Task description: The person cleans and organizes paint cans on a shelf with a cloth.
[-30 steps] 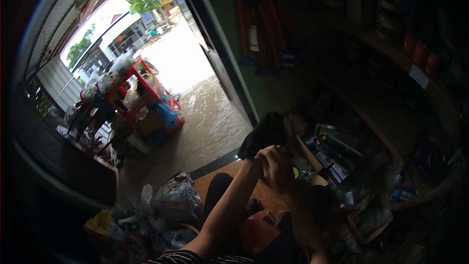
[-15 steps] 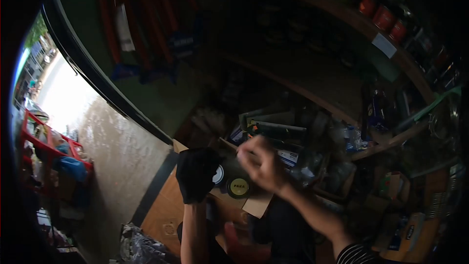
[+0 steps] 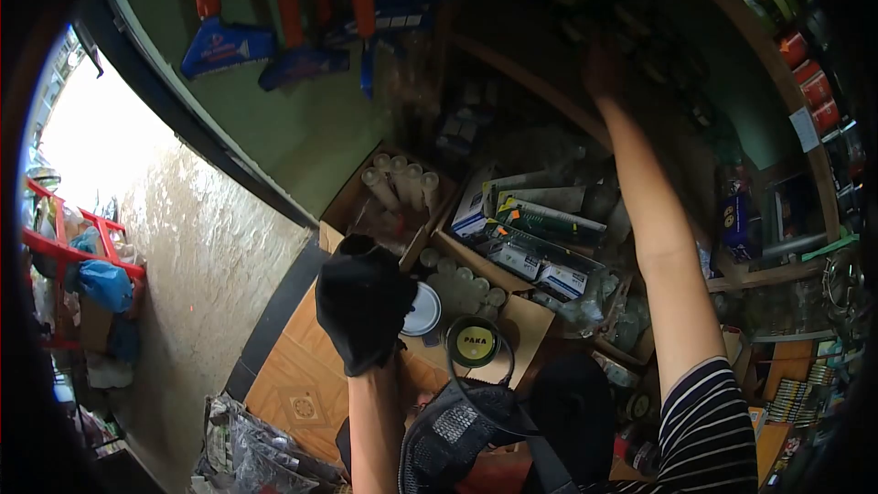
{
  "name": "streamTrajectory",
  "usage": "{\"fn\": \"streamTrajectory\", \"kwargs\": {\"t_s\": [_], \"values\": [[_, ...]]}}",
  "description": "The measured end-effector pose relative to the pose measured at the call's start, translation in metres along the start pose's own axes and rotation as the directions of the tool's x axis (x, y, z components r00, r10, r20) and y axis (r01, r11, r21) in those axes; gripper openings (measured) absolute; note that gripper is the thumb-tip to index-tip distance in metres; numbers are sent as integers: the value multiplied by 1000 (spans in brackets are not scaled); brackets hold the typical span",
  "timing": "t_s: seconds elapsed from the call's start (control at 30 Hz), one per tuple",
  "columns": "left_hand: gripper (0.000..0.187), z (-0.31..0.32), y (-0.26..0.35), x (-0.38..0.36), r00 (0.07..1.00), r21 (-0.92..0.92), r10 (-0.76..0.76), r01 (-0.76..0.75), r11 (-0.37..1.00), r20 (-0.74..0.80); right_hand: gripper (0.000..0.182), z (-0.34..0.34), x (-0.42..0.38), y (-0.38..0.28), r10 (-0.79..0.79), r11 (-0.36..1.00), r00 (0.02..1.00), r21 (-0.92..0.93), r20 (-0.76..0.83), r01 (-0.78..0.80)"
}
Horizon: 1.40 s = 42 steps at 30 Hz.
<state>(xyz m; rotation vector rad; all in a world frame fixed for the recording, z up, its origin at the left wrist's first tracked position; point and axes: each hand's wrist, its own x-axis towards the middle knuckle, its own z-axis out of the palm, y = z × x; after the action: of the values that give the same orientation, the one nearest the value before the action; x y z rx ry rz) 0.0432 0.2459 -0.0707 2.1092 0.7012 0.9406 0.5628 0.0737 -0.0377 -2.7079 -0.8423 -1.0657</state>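
My left hand (image 3: 364,316) is covered by a bunched black cloth or glove, which hides its fingers. Right beside it is a round white lid (image 3: 422,309), partly covered by the black fabric. A dark can with a yellow-green lid marked PAKA (image 3: 476,342) stands to the right of that, by a cardboard flap. My right arm stretches up and forward into the shadowed shelf (image 3: 549,96). There my right hand (image 3: 601,69) is dim and blurred near a group of dark round cans (image 3: 654,64), its fingers lost in the shadow.
Clear tubes stand in a cardboard box (image 3: 343,210) ahead. Packaged goods (image 3: 549,229) are piled beside it. Blue-headed tools with orange handles (image 3: 229,48) hang on the wall. A black mesh item with a strap (image 3: 457,425) is near my lap; crumpled plastic (image 3: 261,453) lies at lower left.
My right hand has moved from above the PAKA can up and away to the shelf. My left hand stays by the white lid. The view has shifted, and the black mesh item now shows.
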Motion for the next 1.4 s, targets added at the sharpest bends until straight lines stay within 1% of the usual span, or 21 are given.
{"fn": "streamTrajectory", "kwargs": {"t_s": [0.03,0.07,0.13,0.2,0.37,0.43,0.53,0.63,0.67,0.73,0.83,0.93,0.97,1.03,1.1,1.2,1.23,1.27,1.33,1.37,1.4], "values": [[14,3,-8,-4,998,-66,-57,57,996,0,44,-5,4,-5,45,998,998,-41,45,-43],[15,0,-19,-6,997,-107,-58,64,992,58,41,-13,2,-7,24,998,999,-60,46,-21],[20,-2,-16,-6,999,-101,-22,25,995,31,36,-37,-8,-14,-17,995,999,-101,39,20],[24,-3,-10,-5,1000,-27,-27,28,999,7,37,-48,-19,-19,-67,992,997,-113,-26,64],[24,-9,-1,-9,998,-156,-57,51,987,-38,41,-52,-49,-23,-109,988,992,-119,-67,101],[21,-7,-9,-12,998,-66,-58,55,996,-36,45,-53,-61,-25,-154,980,981,-146,-122,136],[25,-12,-3,-16,998,0,12,-12,1000,-64,58,-72,-66,-28,26,1000,1000,17,-2,-26],[21,-5,-12,-15,981,-346,-76,10,938,-177,75,-98,-44,-36,193,957,967,251,-165,-148],[19,-5,-10,-13,978,-240,-6,-45,970,-208,77,-103,-33,-40,260,871,966,433,-6,-232],[16,-9,1,-4,960,-16,147,-155,988,-237,82,-104,-6,-44,290,582,898,684,331,-440],[14,-14,2,6,978,19,204,-204,979,-41,66,-35,9,0,152,913,985,371,81,-172],[30,-10,8,-1,998,-153,48,-43,987,34,61,-43,6,-5,143,905,971,372,191,-206],[33,-12,10,-4,998,-232,36,-23,973,50,61,-48,6,-2,118,855,922,434,369,-283],[39,-17,13,-11,997,-382,10,22,924,82,60,-59,16,1,4,740,751,503,660,-447],[39,-10,7,-19,996,-387,61,-30,922,66,80,-67,4,-19,92,690,899,624,429,-368],[35,6,-6,-35,998,-494,52,-22,869,47,88,-126,-51,-73,122,616,977,758,173,-212],[31,12,-12,-39,997,-528,42,1,849,70,83,-172,-81,-110,180,469,968,850,174,-239],[28,18,-18,-43,995,-560,33,25,828,93,80,-216,-107,-144,171,267,942,907,288,-326],[24,30,-34,-45,988,-580,84,8,815,132,88,-283,-156,-197,30,182,911,894,411,-409],[26,20,-28,-51,990,-550,17,63,833,138,96,-283,-193,-210,27,218,903,879,428,-423],[29,10,-22,-57,988,-521,-51,119,845,144,99,-303,-216,-240,-53,232,890,873,453,-430]]}}
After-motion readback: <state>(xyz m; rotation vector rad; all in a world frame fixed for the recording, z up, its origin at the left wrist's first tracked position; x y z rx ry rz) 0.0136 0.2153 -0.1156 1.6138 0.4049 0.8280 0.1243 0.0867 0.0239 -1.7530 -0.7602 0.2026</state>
